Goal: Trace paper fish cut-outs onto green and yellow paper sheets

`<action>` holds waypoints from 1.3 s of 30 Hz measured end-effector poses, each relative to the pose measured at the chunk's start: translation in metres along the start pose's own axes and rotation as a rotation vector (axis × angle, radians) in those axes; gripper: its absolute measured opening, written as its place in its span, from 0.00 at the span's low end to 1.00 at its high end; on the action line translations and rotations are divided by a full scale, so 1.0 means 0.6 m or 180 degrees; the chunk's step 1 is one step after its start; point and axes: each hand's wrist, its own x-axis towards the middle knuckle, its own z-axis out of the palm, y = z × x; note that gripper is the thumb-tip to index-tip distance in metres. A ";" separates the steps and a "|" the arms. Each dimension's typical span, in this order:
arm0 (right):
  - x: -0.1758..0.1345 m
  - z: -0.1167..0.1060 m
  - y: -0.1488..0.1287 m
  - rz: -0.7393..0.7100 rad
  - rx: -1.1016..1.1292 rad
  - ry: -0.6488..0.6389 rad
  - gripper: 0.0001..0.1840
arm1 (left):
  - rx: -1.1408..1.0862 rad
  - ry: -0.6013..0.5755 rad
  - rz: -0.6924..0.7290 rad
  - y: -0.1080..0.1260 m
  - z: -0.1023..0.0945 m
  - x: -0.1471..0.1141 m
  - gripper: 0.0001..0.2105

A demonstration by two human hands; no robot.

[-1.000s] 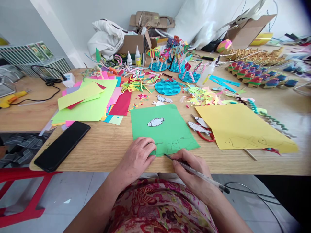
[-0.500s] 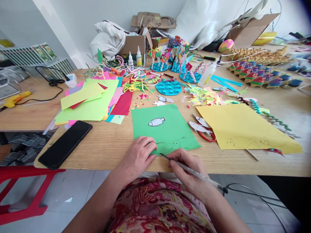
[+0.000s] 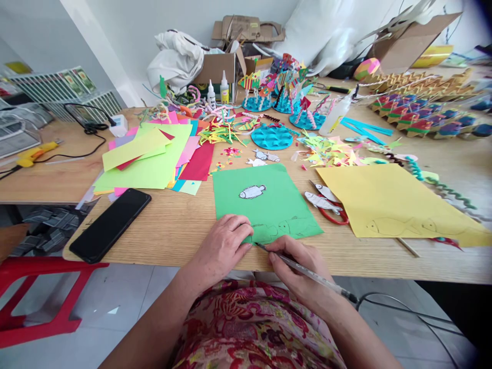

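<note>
- Our wooden table (image 3: 172, 225) bears all the work; its flat top gives the pen firm backing, and both our wrists do best set low against it.
- To our right, the yellow sheet (image 3: 388, 200) carries fish outlines along its near edge, a handy pattern for matching size and spacing.
- The green sheet (image 3: 274, 205) lies right in front of us, near the table's front edge, with fish outlines (image 3: 284, 226) drawn along its near side. We judge it wise to draw close to that edge, since this spares the rest of the paper.
- Our left hand (image 3: 226, 238) is half folded, fingers together, resting on the sheet's near left corner; we cannot tell whether it pinches the paper. Steady, light pressure there should stop slipping without creasing.
- Our right hand (image 3: 303, 251) is closed in a writing grip around the pen, its side low by the sheet's near edge.
- The clear-barrelled pen (image 3: 315, 277) slants, its tip at the near edge, just beside our left thumb; whether it touches paper is too small to tell. Short, light strokes would suit, with the thumb well out of the line.
- A white paper fish (image 3: 252, 192) lies on the green sheet, apart from both hands, a useful shape reference.
</note>
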 end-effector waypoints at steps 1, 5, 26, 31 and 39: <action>0.000 0.000 0.000 -0.0003 -0.0010 -0.0001 0.05 | 0.0002 -0.0005 -0.0001 0.000 0.000 0.000 0.06; 0.000 -0.001 -0.001 -0.0012 -0.0044 -0.0007 0.06 | 0.0019 -0.0006 -0.0002 0.001 0.000 0.001 0.06; 0.001 0.000 -0.002 -0.0059 -0.0116 0.0098 0.05 | -0.0001 -0.0004 0.0020 -0.001 0.001 -0.002 0.05; 0.001 0.000 -0.001 -0.0089 -0.0031 0.0141 0.05 | -0.0008 -0.0020 0.0019 -0.001 0.001 -0.001 0.05; 0.000 0.001 -0.001 -0.0075 -0.0054 0.0135 0.04 | -0.0010 -0.0034 0.0022 -0.004 0.000 -0.002 0.05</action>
